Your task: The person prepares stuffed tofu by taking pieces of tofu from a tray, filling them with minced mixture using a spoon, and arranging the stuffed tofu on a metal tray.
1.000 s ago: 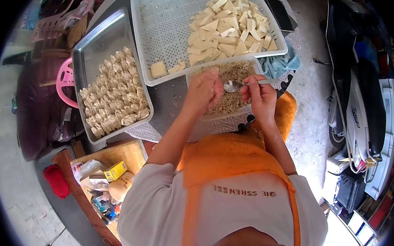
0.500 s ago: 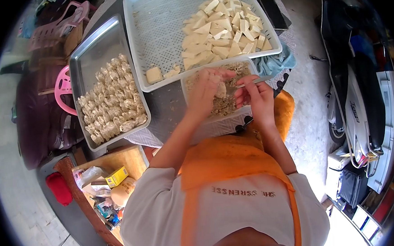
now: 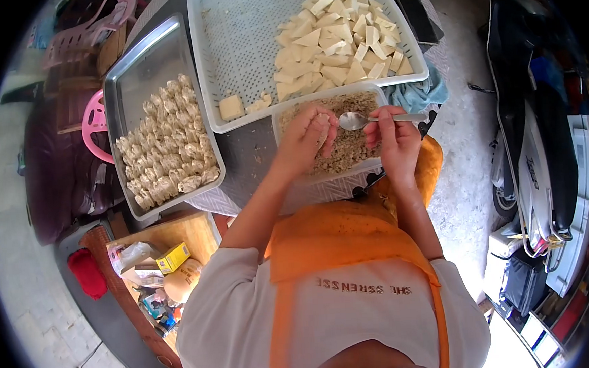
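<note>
My right hand [image 3: 400,140] grips a metal spoon [image 3: 353,120] by its handle. The bowl of the spoon points left, close to the fingers of my left hand [image 3: 307,137]. That left hand is curled round a small pale piece, which looks like tofu and is mostly hidden by the fingers. Both hands are above a white tub [image 3: 377,98] of brown, crumbly minced filling [image 3: 353,150]. Behind it, a white perforated crate [image 3: 232,46] holds a heap of cut tofu pieces [image 3: 330,43] on its right side. A lone tofu block [image 3: 231,107] lies at its near left corner.
On the left, a metal tray [image 3: 142,62] carries rows of lumpy, filled-looking pieces [image 3: 171,144]. A phone [image 3: 417,18] and a blue cloth [image 3: 418,94] lie right of the crate. A pink chair [image 3: 95,129] is beside the tray, and a motorbike [image 3: 530,129] stands far right.
The spoon has swung clear of my right fingers, its bowl now showing by my left hand. My left fingers have curled in, covering more of the pale piece. The view has shifted slightly.
</note>
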Demonstrator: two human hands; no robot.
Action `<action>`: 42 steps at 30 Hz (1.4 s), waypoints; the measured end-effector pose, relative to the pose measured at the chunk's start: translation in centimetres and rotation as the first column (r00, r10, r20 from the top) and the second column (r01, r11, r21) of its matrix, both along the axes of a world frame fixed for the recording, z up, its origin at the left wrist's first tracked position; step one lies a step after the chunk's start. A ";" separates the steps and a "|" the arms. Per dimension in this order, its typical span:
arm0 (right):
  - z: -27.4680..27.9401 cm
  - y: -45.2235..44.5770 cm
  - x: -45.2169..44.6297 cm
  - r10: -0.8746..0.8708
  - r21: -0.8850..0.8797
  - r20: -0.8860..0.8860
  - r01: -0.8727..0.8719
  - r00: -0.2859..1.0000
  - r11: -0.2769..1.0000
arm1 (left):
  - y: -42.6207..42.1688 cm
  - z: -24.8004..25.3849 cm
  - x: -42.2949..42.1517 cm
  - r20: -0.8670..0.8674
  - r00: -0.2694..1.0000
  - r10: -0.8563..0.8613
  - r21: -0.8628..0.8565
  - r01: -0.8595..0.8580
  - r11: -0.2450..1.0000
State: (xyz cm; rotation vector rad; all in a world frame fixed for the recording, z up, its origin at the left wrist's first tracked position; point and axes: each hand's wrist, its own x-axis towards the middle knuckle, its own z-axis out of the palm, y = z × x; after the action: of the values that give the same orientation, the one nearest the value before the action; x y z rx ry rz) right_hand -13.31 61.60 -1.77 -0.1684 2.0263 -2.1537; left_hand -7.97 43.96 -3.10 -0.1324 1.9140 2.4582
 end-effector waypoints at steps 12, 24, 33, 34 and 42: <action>-0.7 -0.4 0.6 0.042 0.205 -0.156 -0.010 0.987 0.979 | -0.1 1.2 0.6 0.303 0.953 0.030 0.115 -0.068 0.991; -0.4 -0.4 0.7 0.064 0.248 -0.222 -0.007 0.973 0.969 | 0.6 2.2 0.1 0.201 0.975 0.092 0.337 -0.157 0.928; -0.8 -0.3 0.8 0.053 0.251 -0.239 0.008 0.969 0.968 | 0.2 0.7 0.3 0.087 0.996 -0.008 0.144 -0.005 0.990; -0.8 -0.3 0.8 0.055 0.254 -0.242 0.009 0.969 0.967 | 0.3 0.7 0.3 0.097 0.995 0.005 0.193 -0.024 0.981; -0.7 -0.4 0.8 0.062 0.270 -0.236 0.004 0.970 0.963 | 0.2 1.5 0.4 0.226 0.974 0.024 0.171 -0.064 0.983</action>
State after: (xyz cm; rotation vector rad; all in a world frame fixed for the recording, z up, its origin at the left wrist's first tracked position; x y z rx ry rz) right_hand -12.46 61.22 -2.48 -0.4399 2.4086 -1.8930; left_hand -7.60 44.12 -1.56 -0.4310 1.6127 2.5030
